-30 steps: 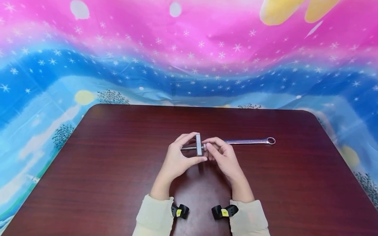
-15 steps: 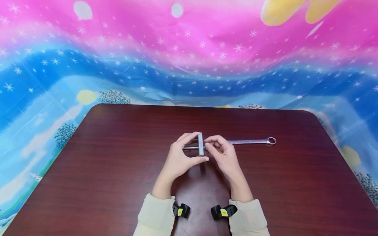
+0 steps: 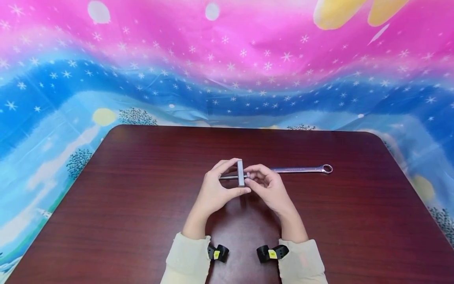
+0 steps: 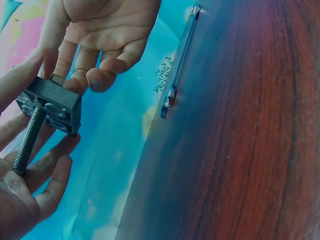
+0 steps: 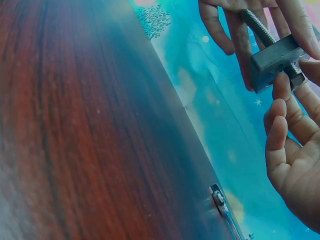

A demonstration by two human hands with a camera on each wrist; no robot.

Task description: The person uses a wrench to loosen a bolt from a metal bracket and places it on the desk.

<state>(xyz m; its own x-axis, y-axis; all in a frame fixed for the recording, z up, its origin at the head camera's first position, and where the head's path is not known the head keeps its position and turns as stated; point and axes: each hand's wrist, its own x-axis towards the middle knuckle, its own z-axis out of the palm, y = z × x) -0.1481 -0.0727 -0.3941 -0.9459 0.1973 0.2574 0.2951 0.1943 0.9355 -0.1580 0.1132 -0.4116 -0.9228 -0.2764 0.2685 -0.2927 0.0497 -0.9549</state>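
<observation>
A grey metal block (image 3: 240, 173) is held between the thumb and fingers of my left hand (image 3: 214, 191), above the table. Through the block runs a threaded bolt (image 4: 30, 140); its shank points back toward the left palm. On the block's right side the hex bolt head (image 5: 296, 78) stands a short way off the face. My right hand (image 3: 274, 189) has its thumb and fingertips at that head, pinching it. In the right wrist view the block (image 5: 275, 60) partly hides the contact.
A silver combination wrench (image 3: 299, 170) lies on the dark red wooden table (image 3: 142, 205) beyond my right hand, its ring end to the right and its other end hidden behind the fingers. A printed cloth (image 3: 227, 79) hangs behind the table.
The right fingers have shifted around the bolt head, covering it half a second ago and showing more of it now. The left hand and block have moved slightly right since the first frame.
</observation>
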